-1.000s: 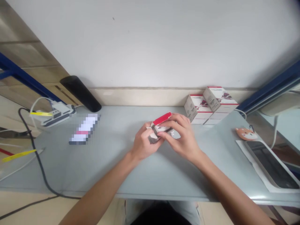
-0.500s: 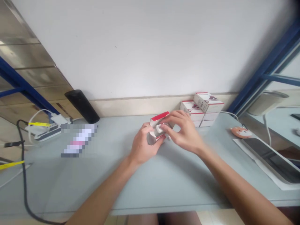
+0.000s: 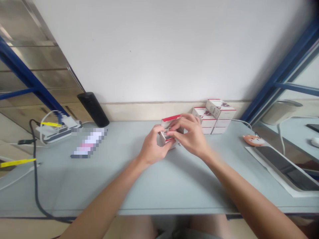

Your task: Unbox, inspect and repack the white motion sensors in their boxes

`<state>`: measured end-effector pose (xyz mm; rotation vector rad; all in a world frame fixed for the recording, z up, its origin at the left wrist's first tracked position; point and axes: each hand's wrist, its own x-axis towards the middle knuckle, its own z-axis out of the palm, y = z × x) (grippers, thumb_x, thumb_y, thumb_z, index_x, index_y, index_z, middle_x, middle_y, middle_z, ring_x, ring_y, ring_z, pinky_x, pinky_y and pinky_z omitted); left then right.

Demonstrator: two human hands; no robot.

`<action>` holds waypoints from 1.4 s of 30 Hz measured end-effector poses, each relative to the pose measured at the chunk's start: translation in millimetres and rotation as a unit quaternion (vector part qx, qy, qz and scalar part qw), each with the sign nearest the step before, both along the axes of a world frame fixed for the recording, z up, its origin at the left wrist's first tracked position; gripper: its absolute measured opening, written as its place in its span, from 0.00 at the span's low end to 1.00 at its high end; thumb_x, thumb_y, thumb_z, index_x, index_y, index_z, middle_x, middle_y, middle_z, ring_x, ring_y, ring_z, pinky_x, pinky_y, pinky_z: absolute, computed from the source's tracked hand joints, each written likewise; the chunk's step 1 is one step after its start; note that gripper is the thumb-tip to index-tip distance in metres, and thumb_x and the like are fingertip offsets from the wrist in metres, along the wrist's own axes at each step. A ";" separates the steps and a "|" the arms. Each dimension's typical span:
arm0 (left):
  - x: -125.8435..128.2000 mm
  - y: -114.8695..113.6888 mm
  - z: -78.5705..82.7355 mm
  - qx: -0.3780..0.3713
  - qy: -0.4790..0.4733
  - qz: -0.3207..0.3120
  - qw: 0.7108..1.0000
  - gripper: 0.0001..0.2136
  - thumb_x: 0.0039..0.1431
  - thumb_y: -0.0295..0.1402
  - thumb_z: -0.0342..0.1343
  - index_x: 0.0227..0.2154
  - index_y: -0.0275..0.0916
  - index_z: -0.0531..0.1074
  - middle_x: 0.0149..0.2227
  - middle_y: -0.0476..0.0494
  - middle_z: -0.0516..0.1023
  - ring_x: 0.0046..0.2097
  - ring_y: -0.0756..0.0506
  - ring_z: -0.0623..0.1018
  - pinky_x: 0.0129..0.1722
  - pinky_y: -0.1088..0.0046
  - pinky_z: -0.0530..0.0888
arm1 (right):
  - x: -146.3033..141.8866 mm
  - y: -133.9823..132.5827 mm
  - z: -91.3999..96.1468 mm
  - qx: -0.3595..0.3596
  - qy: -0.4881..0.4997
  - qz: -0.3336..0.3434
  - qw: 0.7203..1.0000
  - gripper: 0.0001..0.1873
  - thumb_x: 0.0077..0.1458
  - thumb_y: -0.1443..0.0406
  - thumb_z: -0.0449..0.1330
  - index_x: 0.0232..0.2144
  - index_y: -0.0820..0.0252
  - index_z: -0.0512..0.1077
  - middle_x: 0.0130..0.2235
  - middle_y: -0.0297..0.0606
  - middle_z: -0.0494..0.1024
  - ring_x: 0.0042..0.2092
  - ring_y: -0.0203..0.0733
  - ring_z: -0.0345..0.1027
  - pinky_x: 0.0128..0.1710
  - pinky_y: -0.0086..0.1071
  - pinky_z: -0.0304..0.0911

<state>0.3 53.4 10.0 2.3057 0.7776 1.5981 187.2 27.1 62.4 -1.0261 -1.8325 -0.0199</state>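
My left hand [image 3: 152,146] is wrapped round the left side of a small white and red cardboard box [image 3: 171,118], held just over the grey table [image 3: 139,196]. The box's end faces me, open, with a red-edged flap raised at the top. My right hand [image 3: 193,135] reaches over from the right. Its thumb and fingertips are pinched at the opening on a small white piece [image 3: 167,130], mostly hidden by the fingers. What else lies inside the box cannot be made out.
Similar white and red boxes [image 3: 221,123] are stacked by the wall at right. A lit phone [image 3: 89,143], a black cylinder [image 3: 93,110] and a power strip [image 3: 58,133] with cables are at left. An orange animal-faced item [image 3: 253,140] and a dark flat slab [image 3: 284,166] lie at right.
My right fingertips have moved further into the box opening, and less of the white piece shows. The box is tilted slightly differently. The whole view has shifted a little.
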 end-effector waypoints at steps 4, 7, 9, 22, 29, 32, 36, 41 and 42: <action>-1.0 0.5 3.5 -0.015 -0.003 0.022 1.000 0.22 0.63 0.31 0.64 0.57 0.46 0.65 0.51 0.43 0.77 0.49 0.43 0.80 0.51 0.64 0.77 | 5.2 -3.6 0.0 0.038 -0.103 -0.006 0.994 0.11 0.72 0.60 0.59 0.40 0.48 0.82 0.50 0.34 0.84 0.62 0.54 0.66 0.60 0.50 0.58; -4.8 2.8 7.8 -0.034 0.025 0.024 0.999 0.22 0.68 0.32 0.60 0.63 0.45 0.65 0.56 0.39 0.75 0.56 0.41 0.78 0.56 0.62 0.76 | 10.8 -1.2 -3.6 0.048 -0.146 -0.004 0.988 0.13 0.73 0.60 0.56 0.51 0.46 0.81 0.61 0.38 0.77 0.62 0.54 0.65 0.60 0.50 0.61; -8.1 3.6 11.4 -0.043 0.059 0.028 0.997 0.20 0.70 0.34 0.57 0.63 0.46 0.66 0.56 0.39 0.75 0.56 0.41 0.77 0.58 0.61 0.75 | 17.5 4.4 -6.7 0.068 -0.151 0.004 0.986 0.15 0.73 0.60 0.56 0.55 0.47 0.79 0.65 0.42 0.72 0.62 0.54 0.66 0.61 0.50 0.63; -5.7 -0.5 16.7 -0.039 0.101 0.079 0.991 0.14 0.70 0.33 0.57 0.56 0.46 0.72 0.47 0.44 0.72 0.46 0.45 0.79 0.49 0.66 0.78 | 46.1 23.0 -50.1 -0.186 -0.218 0.052 0.957 0.06 0.68 0.63 0.61 0.45 0.54 0.78 0.43 0.38 0.80 0.39 0.42 0.78 0.36 0.33 0.69; -6.6 9.8 18.0 0.008 0.112 0.071 0.991 0.14 0.68 0.32 0.59 0.54 0.45 0.72 0.44 0.46 0.70 0.40 0.47 0.78 0.43 0.69 0.79 | 50.0 6.7 -20.3 -0.184 -0.142 0.051 0.971 0.08 0.66 0.69 0.63 0.42 0.51 0.81 0.41 0.34 0.81 0.34 0.39 0.77 0.35 0.33 0.72; -8.0 14.7 13.9 0.024 0.117 0.056 0.991 0.16 0.67 0.32 0.60 0.56 0.46 0.71 0.44 0.46 0.69 0.40 0.47 0.78 0.43 0.69 0.79 | 36.0 -12.5 15.4 -0.075 -0.028 0.077 0.994 0.06 0.69 0.64 0.63 0.46 0.51 0.80 0.45 0.37 0.82 0.41 0.42 0.79 0.41 0.36 0.75; -7.9 16.5 6.6 0.006 0.102 0.048 0.994 0.15 0.65 0.32 0.61 0.54 0.46 0.72 0.40 0.49 0.66 0.35 0.48 0.75 0.36 0.70 0.79 | 4.6 -11.3 29.3 0.033 -0.113 0.087 0.989 0.12 0.72 0.69 0.57 0.48 0.49 0.79 0.50 0.37 0.83 0.48 0.44 0.79 0.49 0.40 0.73; -9.6 11.6 4.6 -0.017 0.077 0.037 0.996 0.18 0.69 0.30 0.58 0.60 0.48 0.69 0.46 0.44 0.70 0.47 0.45 0.77 0.51 0.64 0.79 | 0.0 19.5 17.4 0.064 -0.144 -0.012 0.987 0.08 0.70 0.67 0.61 0.47 0.51 0.79 0.41 0.36 0.86 0.47 0.48 0.77 0.49 0.44 0.67; -10.2 10.8 4.9 -0.026 0.084 0.031 0.996 0.19 0.70 0.31 0.58 0.61 0.48 0.69 0.46 0.44 0.70 0.47 0.45 0.78 0.52 0.64 0.79 | 3.3 22.3 16.6 0.061 -0.147 -0.016 0.987 0.08 0.70 0.67 0.61 0.47 0.51 0.79 0.40 0.35 0.86 0.47 0.48 0.77 0.49 0.44 0.66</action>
